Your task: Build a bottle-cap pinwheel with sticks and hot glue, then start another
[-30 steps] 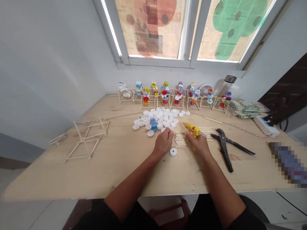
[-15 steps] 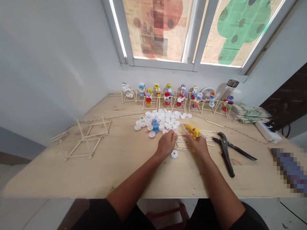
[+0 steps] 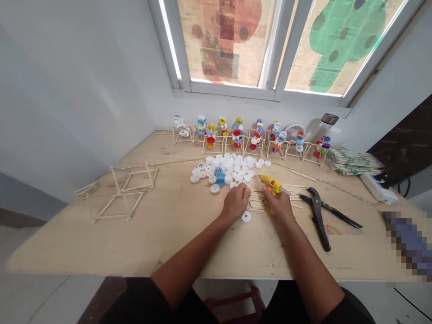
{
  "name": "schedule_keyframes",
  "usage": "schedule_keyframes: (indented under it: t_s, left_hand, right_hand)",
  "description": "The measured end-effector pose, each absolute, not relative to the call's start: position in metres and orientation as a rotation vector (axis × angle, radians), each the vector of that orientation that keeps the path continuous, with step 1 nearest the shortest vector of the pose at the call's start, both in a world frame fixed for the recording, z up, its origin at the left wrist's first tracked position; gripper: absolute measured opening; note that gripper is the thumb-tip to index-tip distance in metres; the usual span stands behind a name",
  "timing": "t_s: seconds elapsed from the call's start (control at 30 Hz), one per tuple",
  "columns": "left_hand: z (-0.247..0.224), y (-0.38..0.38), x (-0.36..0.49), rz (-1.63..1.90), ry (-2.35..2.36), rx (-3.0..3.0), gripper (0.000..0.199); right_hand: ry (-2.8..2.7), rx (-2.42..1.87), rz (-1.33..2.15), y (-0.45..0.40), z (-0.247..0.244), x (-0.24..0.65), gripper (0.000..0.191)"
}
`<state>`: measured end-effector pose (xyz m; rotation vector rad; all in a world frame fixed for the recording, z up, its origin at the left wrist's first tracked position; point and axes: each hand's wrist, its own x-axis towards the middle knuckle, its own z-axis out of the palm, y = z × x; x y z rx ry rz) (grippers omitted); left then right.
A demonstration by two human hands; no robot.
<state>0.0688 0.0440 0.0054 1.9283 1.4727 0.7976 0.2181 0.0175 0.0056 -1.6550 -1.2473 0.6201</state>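
Observation:
My right hand (image 3: 278,202) is wrapped round a yellow hot glue gun (image 3: 270,183). Its nozzle points up and left, and a clear glue stick comes out of its back end. The fingers of my left hand (image 3: 236,200) are pinched on a thin wooden stick (image 3: 249,184), of which only a short tip shows. Between the two hands lies a spread of loose wooden sticks (image 3: 257,203). One white bottle cap (image 3: 246,217) with a dark centre rests just below them. Beyond my left hand is a heap of mostly white caps (image 3: 232,168).
Black-handled pliers (image 3: 316,216) lie right of my right hand. A stick frame (image 3: 118,194) stands at the left. Along the wall is a row of stick frames with coloured caps (image 3: 236,139). Bagged sticks (image 3: 354,162) and a white power strip (image 3: 378,189) sit far right.
The camera view has shifted slightly. Both hands keep nearly the same place and grip, with the glue gun still beside the loose sticks.

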Motion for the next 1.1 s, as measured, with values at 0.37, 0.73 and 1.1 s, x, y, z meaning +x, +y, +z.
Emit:
schedule_keyframes:
  t_s: [0.37, 0.73, 1.1]
  left_hand:
    - [0.004, 0.043, 0.062, 0.857, 1.454, 1.892, 0.023]
    - [0.001, 0.043, 0.059, 0.969, 1.390, 1.821, 0.020]
    - [-0.002, 0.045, 0.055, 1.044, 1.319, 1.793, 0.026]
  right_hand:
    - [-1.079, -1.587, 0.699, 0.014, 0.015, 0.217, 0.048]
    - [-0.947, -1.558, 0.792, -0.040, 0.032, 0.258, 0.042]
    - [-0.938, -1.627, 0.744, -0.015, 0.021, 0.273, 0.039]
